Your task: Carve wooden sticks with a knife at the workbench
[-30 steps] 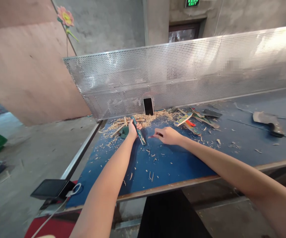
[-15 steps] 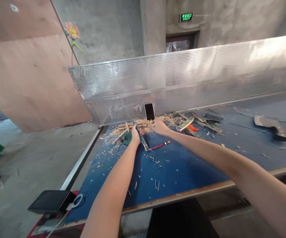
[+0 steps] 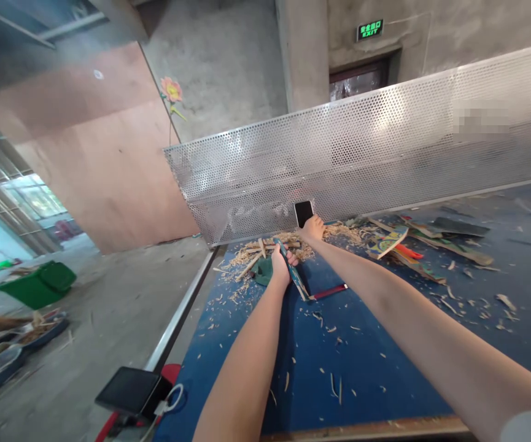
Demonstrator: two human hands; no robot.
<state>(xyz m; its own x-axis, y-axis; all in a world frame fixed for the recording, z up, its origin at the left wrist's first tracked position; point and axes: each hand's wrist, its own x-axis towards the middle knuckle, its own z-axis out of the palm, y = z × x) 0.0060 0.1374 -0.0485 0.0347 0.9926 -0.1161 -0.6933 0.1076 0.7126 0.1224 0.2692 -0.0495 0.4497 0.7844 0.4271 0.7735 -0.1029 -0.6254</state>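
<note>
My left hand (image 3: 283,263) is closed around a narrow blue-green painted wooden strip (image 3: 296,279), which slants down toward me with its lower end near the tabletop. At the foot of the metal screen, my right hand (image 3: 312,228) has bent fingers on the lower right edge of a phone (image 3: 304,212). The phone leans upright with a dark screen, and its lower corner is hidden behind the hand. By the strip's lower end lies a slim dark-red stick (image 3: 329,291) with a pale tip. Wood shavings (image 3: 247,253) and a dark green cloth-like item (image 3: 262,272) lie beside my left hand.
A perforated metal screen (image 3: 265,166) runs along the back of the blue table (image 3: 311,387). To the right lie wooden scraps (image 3: 463,248) and an orange-red item (image 3: 407,252). A black device (image 3: 131,390) with a white cable sits at the left corner. A green bin (image 3: 39,285) stands beyond.
My right hand has moved from the shavings up to the phone's lower edge. My left hand still holds the strip. The camera view has turned left and tilted.
</note>
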